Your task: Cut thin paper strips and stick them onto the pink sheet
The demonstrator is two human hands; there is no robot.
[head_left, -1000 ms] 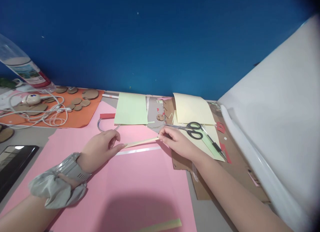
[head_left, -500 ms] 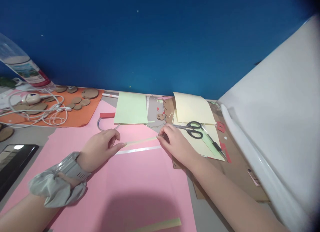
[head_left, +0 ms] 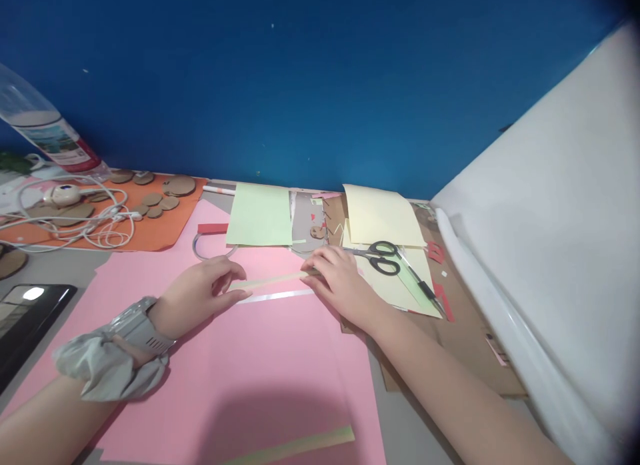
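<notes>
A narrow pale yellow-green paper strip [head_left: 273, 279] lies across the pink paper [head_left: 280, 358]. My right hand [head_left: 335, 278] pinches its right end between thumb and fingers. At the other end, my left hand [head_left: 210, 291] has its thumb and curled fingers apart, with the strip's left end showing in the gap. Just below this strip, a shiny white strip [head_left: 275, 296] runs nearly parallel to it. Another yellow-green strip [head_left: 295, 446] lies near the bottom of the view. Black-handled scissors [head_left: 383, 257] rest beyond my right hand, their blades partly hidden.
Light green paper [head_left: 260, 215] and cream paper [head_left: 385, 218] stand at the back. A pen [head_left: 420, 281] lies on cream paper by brown cardboard [head_left: 465, 338]. At left are white earphones [head_left: 100, 218], orange paper [head_left: 175, 231], a bottle [head_left: 60, 138] and a black device [head_left: 40, 318].
My right hand has shifted slightly left along with the strip. The strip's left end now reaches further in between my left thumb and fingers. The camera view has moved slightly.
</notes>
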